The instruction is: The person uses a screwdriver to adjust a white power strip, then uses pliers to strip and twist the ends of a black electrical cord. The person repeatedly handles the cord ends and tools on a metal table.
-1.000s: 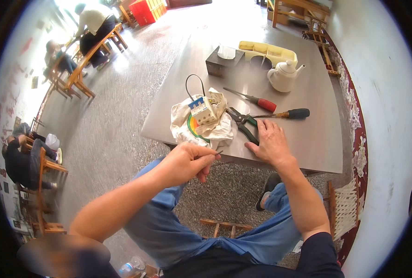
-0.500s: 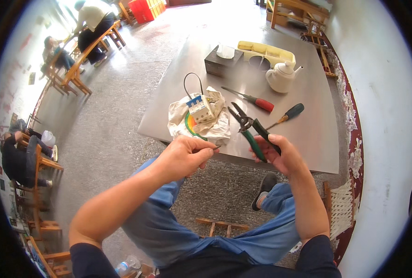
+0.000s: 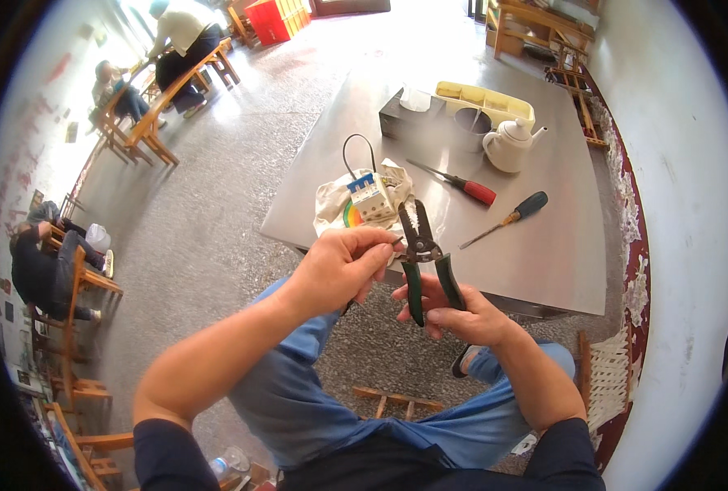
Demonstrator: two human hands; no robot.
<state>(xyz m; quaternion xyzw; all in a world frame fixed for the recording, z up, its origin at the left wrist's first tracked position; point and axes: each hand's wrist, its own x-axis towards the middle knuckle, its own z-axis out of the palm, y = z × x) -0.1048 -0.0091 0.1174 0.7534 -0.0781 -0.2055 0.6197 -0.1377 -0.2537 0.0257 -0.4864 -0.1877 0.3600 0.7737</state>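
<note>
While the left hand [image 3: 339, 266] is pinching a thin dark piece [image 3: 397, 240] between thumb and forefinger, mid-frame, the right hand [image 3: 462, 311] is cradling green-handled pliers [image 3: 419, 245] just to its right. Right-hand fingers are curling loosely about the handles; these are standing apart, the jaws parting in a narrow V.

Key relation: the piece is pointing up and right, its tip lying just left of the pliers' head; whether they are touching, cannot tell. The pliers' long axis is running nearly upright in the frame, jaws uppermost. Left hand is sitting nearer the tip; right hand, lower and right.

Above centre, a white-and-blue breaker [image 3: 370, 198] is resting on crumpled white cloth [image 3: 328, 211] upon the worktop [image 3: 568, 262].

Writing: nothing is showing legibly on breaker or pliers; reddish marks on the left wall [image 3: 59, 67] are proving unreadable.
</note>
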